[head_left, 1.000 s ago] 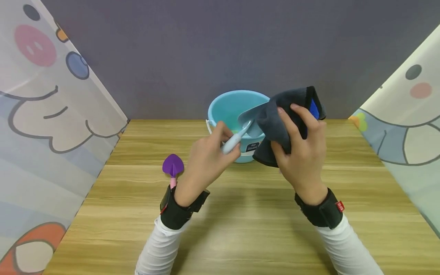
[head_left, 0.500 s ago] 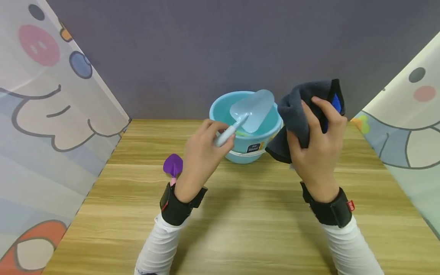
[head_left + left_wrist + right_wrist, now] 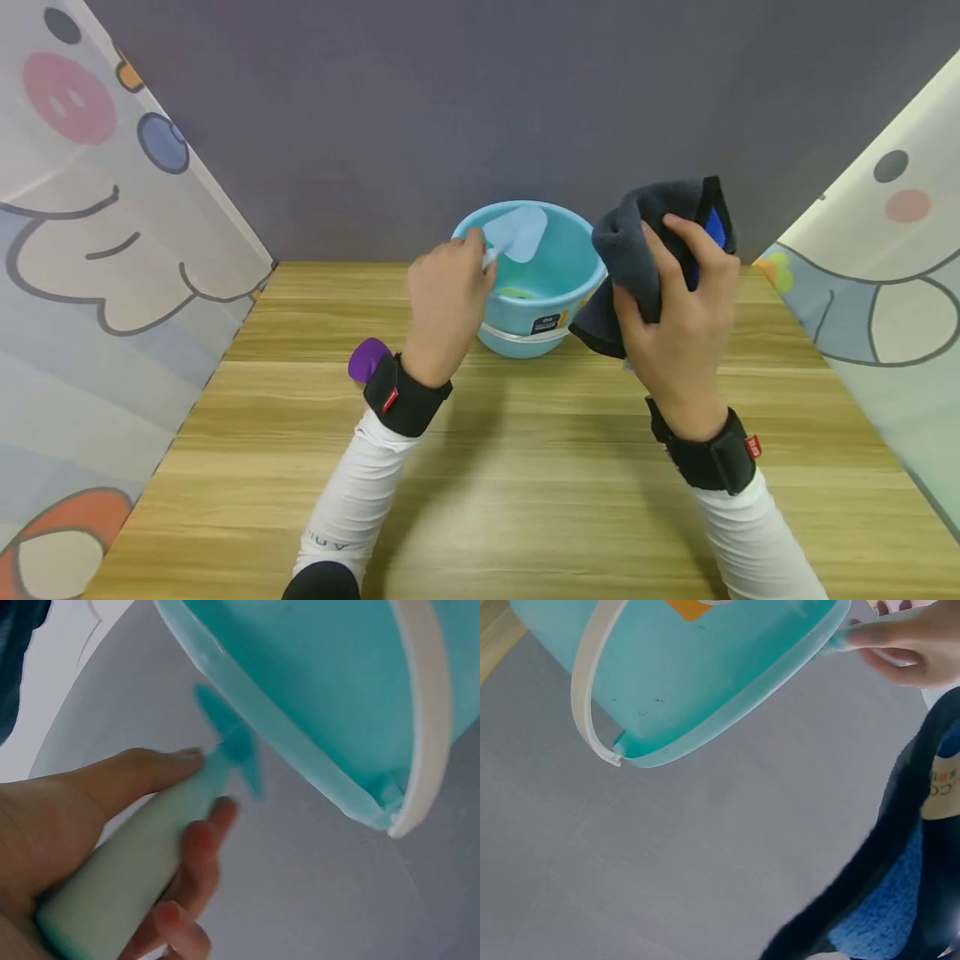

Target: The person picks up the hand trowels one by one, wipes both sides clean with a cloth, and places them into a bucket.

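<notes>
My left hand [image 3: 450, 300] holds a light blue toy shovel [image 3: 521, 229] by its handle. The blade is over the mouth of a light blue bucket [image 3: 513, 318] with a white handle. In the left wrist view, thumb and fingers wrap the pale shovel handle [image 3: 124, 870] beside the bucket rim [image 3: 289, 746]. To the right of the bucket, my right hand [image 3: 686, 321] grips a bunched dark grey cloth [image 3: 637, 250] with black edging and a blue side. That cloth [image 3: 889, 877] shows a pale label in the right wrist view.
A purple toy shovel [image 3: 367, 360] lies on the wooden table [image 3: 570, 500], partly covered by my left wrist. Something green [image 3: 516, 292] lies inside the bucket. A grey wall [image 3: 420, 125] stands behind, with cartoon-printed panels [image 3: 90, 217] at both sides.
The cloth has come away from the shovel to the right. My left hand has turned over and moved slightly up, and the shovel blade has tipped back over the bucket.
</notes>
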`<state>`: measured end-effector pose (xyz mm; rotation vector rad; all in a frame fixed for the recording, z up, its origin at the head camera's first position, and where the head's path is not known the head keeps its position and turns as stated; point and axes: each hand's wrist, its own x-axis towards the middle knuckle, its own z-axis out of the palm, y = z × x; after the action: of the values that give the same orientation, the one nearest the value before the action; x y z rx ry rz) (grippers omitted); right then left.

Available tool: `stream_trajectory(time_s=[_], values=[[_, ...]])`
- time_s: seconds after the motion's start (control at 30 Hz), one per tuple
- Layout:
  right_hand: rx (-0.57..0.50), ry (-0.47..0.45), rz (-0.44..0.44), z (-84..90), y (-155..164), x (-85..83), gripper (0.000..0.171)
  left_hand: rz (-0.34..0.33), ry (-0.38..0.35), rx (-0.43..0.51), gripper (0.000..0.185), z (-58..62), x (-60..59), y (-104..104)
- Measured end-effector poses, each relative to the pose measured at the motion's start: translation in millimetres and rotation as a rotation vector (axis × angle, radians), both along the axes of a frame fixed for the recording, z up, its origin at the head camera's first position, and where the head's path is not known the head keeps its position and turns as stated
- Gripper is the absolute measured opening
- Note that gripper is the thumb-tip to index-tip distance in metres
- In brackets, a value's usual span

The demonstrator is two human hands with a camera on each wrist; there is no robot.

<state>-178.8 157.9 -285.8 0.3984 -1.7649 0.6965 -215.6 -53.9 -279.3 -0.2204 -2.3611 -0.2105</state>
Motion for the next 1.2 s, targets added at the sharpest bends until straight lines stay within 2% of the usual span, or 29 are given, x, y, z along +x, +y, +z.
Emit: stream_trajectory(time_s=[0.07, 0.13, 0.37, 0.43, 0.53, 0.67, 0.83, 1.07, 1.2], values=[[-0.001, 0.004, 0.002, 0.1, -0.1, 0.1, 0.039, 0.017, -0.046, -0.056, 0.026, 2.4, -8.0, 6.1], [-0.002, 0.004, 0.001, 0.0, -0.2, 0.1, 0.038, 0.024, -0.128, -0.104, 0.026, 3.5, -17.1, 11.9], [0.031, -0.013, 0.001, -3.5, -2.3, 0.7, 0.039, 0.079, -0.471, -0.226, 0.005, 6.0, -52.8, 35.3], [0.043, -0.023, 0.005, -5.0, -3.6, 0.8, 0.039, 0.098, -0.559, -0.253, 0.008, 5.2, -61.7, 41.7], [0.049, -0.027, 0.017, -6.6, -5.5, 1.1, 0.039, 0.102, -0.691, -0.285, 0.014, 2.4, -69.8, 47.8], [0.049, -0.019, 0.021, -6.9, -6.5, 0.8, 0.038, 0.032, -0.829, -0.294, 0.009, -0.7, -70.9, 48.2], [0.074, -0.037, 0.021, -7.5, -7.1, 0.8, 0.039, -0.059, -0.859, -0.256, 0.014, -3.2, -66.1, 42.1], [0.087, -0.051, 0.043, -9.5, -8.3, 0.8, 0.040, -0.077, -0.858, -0.240, 0.039, -2.9, -61.2, 36.2], [0.091, -0.051, 0.051, -9.9, -9.9, 0.5, 0.040, -0.097, -0.829, -0.209, 0.043, -3.6, -59.6, 33.1]])
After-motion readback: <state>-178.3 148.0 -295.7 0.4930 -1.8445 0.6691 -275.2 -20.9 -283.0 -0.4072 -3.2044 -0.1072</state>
